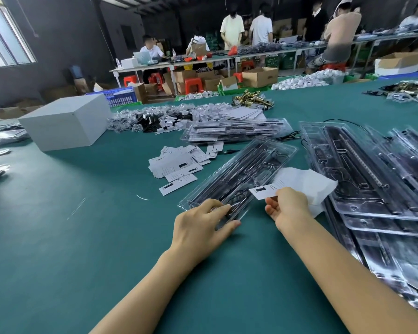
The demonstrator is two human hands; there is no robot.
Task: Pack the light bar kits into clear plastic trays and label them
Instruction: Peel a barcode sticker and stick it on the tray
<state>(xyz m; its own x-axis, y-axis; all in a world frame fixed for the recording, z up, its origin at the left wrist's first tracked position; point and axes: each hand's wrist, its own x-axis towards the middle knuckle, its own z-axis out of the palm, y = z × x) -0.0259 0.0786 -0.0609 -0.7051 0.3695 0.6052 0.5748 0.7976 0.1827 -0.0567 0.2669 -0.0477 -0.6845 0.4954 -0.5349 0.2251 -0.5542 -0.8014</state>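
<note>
A clear plastic tray with a black light bar kit inside lies slantwise on the green table. My left hand rests on the tray's near end, fingers spread and nearly straight. My right hand pinches a small white label with a black barcode, held over the tray's near end. A crumpled white backing sheet sits behind that hand. Loose labels lie in a heap left of the tray.
Stacked clear trays with kits fill the right side. A flatter stack of packed trays lies behind. A white box stands at the left, with bagged small parts beside it. People work at far benches.
</note>
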